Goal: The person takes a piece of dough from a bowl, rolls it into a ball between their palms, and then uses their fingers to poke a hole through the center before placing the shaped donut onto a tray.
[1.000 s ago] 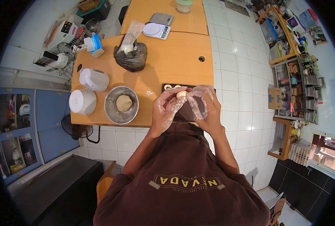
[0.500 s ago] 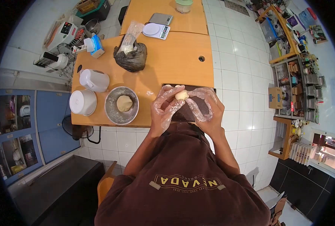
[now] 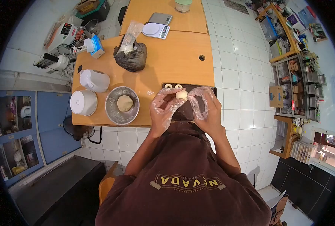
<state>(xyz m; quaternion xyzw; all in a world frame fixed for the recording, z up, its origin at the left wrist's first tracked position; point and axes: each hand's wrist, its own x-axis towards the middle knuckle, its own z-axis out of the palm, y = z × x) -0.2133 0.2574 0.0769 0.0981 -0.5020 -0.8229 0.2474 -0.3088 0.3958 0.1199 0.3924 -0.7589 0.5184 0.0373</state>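
Dough ball (image 3: pixel 181 95), held to the right of and slightly beyond the metal bowl (image 3: pixel 111 108), which serves as the landmark throughout. The piece is small, pale cream and smooth, with a rounded upper surface; its lower edge is partly covered by fingers. The left hand (image 3: pixel 166 108), on the bowl-ward side, has its grip clamped on the ball between thumb and fingertips. The right hand (image 3: pixel 206 105), farther from the bowl, brings thumb and fingertips to the ball's opposite side; whether this grip pinches the dough or merely touches it cannot be told. Both hands are dusted white.

Beneath the hands, to the right of the bowl, a dark tray (image 3: pixel 184 113) lies on the desk (image 3: pixel 175 58), much of it hidden by them. Two pale rings (image 3: pixel 173 86) sit at its far edge, on the bowl-ward side. Inside the bowl rests a larger dough lump (image 3: pixel 125 103). Just left of the bowl stands a white tub (image 3: pixel 83 102); beyond and left, a white pitcher (image 3: pixel 95 80); beyond, a black plastic bag (image 3: pixel 131 60); farther beyond and right, a white scale (image 3: pixel 156 30).

The ball's nearly round outline shows no clear long axis or pointing direction.
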